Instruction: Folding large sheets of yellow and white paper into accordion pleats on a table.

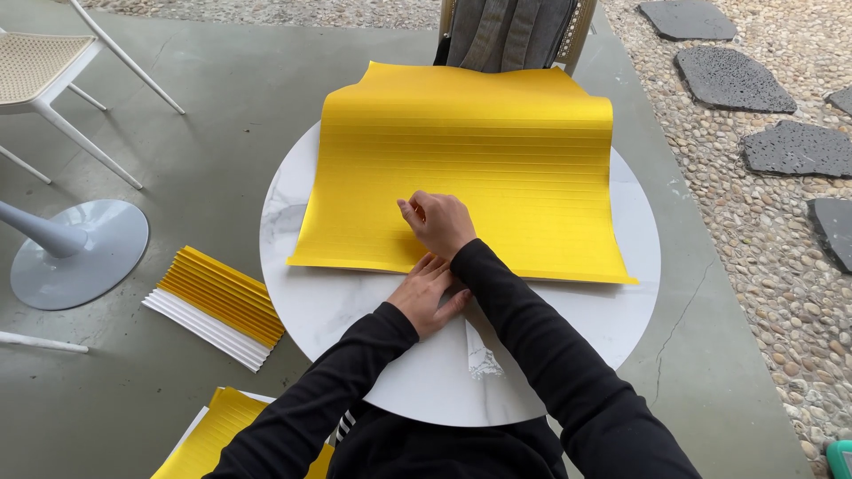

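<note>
A large yellow sheet of paper (497, 151) with many horizontal crease lines lies across a round white marble-look table (577, 328), its far edge curling up. My right hand (437, 222) rests on the sheet near its front edge, fingers curled with the fingertips pressing the paper. My left hand (428, 297) lies flat on the table just below the sheet's front edge, fingers spread and touching that edge. Both arms wear black sleeves.
On the grey floor to the left lies a pleated stack of yellow and white paper (217, 306), with more yellow sheets (213, 435) near my knee. A white chair (44, 71) and a round table base (80, 253) stand left. A chair with a grey backpack (510, 31) faces me. Pebbles and stepping stones (737, 80) lie right.
</note>
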